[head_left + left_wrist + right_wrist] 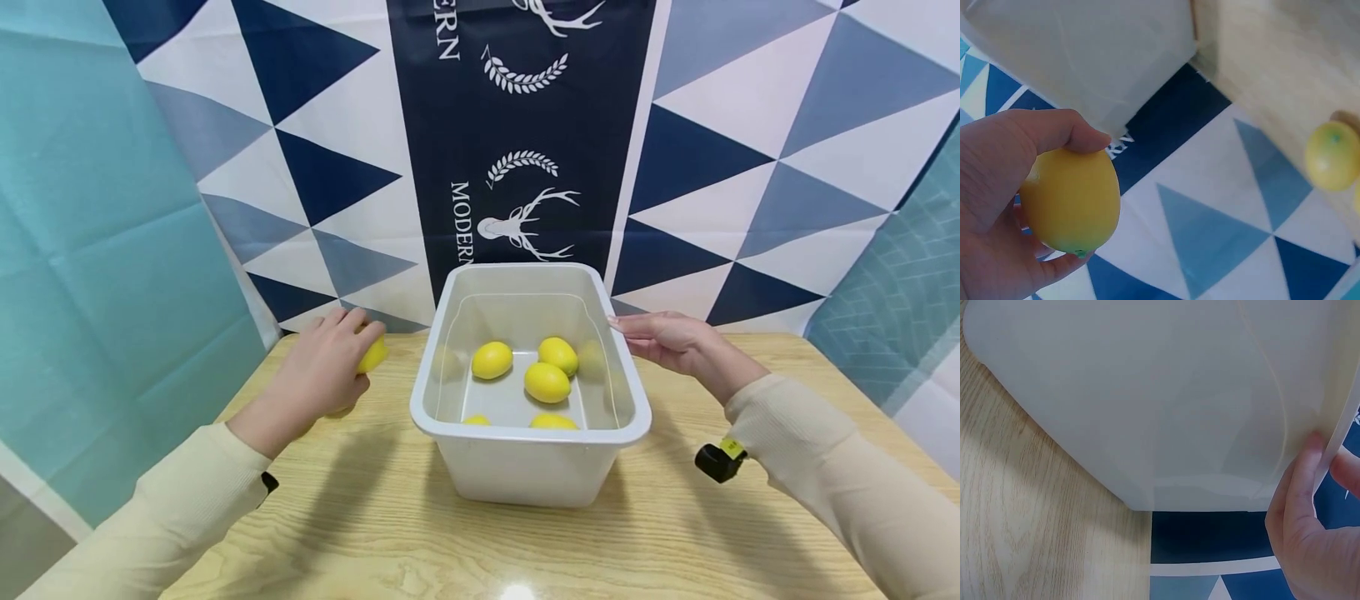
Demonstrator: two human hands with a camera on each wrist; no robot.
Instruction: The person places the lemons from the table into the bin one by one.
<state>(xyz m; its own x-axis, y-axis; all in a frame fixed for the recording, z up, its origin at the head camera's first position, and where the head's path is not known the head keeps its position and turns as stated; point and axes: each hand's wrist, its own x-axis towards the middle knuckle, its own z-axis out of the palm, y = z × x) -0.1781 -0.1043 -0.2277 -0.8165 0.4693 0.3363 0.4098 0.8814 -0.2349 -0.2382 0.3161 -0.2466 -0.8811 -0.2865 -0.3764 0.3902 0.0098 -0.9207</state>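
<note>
My left hand (pixel 322 358) grips a yellow lemon (pixel 1072 200), thumb on one side and fingers round the other. It is raised over the table, left of a light grey plastic bin (pixel 525 467). Several lemons lie on the bin's floor, among them one lemon (pixel 492 360) at the left and another lemon (pixel 547 382) nearer the middle. At the bin's right side my right hand (pixel 671 340) pinches the rim, with the fingers along the outer wall and the thumb over the edge (pixel 1338 434).
Another lemon (pixel 1333 155) sits on the table in the left wrist view, with part of one more at the frame's edge. The wooden table (pixel 360 533) ends at a patterned cloth (pixel 337 167) behind the bin. A teal cloth (pixel 112 250) hangs at the left.
</note>
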